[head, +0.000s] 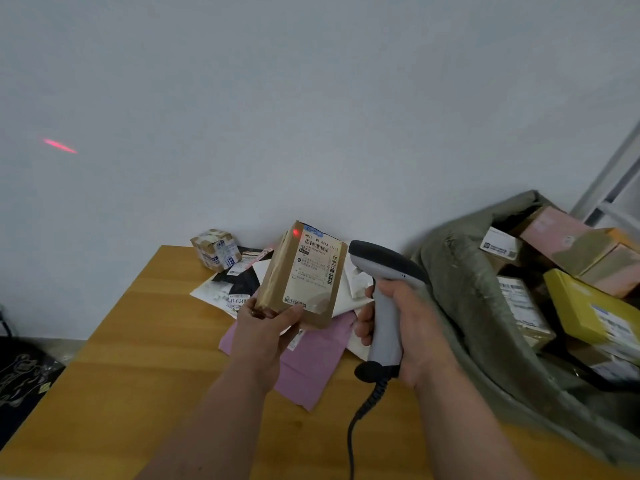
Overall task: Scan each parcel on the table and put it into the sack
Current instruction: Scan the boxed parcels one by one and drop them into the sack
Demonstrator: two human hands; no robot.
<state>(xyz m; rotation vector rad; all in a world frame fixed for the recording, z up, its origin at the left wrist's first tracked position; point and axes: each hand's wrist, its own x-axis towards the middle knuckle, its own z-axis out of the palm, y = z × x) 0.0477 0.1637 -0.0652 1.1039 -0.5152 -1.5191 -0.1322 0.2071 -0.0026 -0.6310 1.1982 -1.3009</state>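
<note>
Box [304, 275] is mid-frame, upright, long axis vertical, label w/ barcode facing the scanner [384, 292]. Left hand [266, 323] grips its bottom end; right hand [405, 327] is wrapped on the scanner, just right. Red dot sits at the box's top left, off the barcode. Sack [467, 289] is at frame right, nearer the right hand.

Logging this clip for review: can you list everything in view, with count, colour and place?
held box: one, brown with a white label, raised above the table
scanner: one, grey and black, corded, right of the held box
small taped box: one, brown, far edge of the table by the wall
flat mailers: several, pink, white and black, piled mid-table
table: one, light wood
sack: one, grey-green, open at right, holding several boxes
red scanner light: one streak, on the wall at left
left hand: grips the held box
right hand: grips the scanner
</note>
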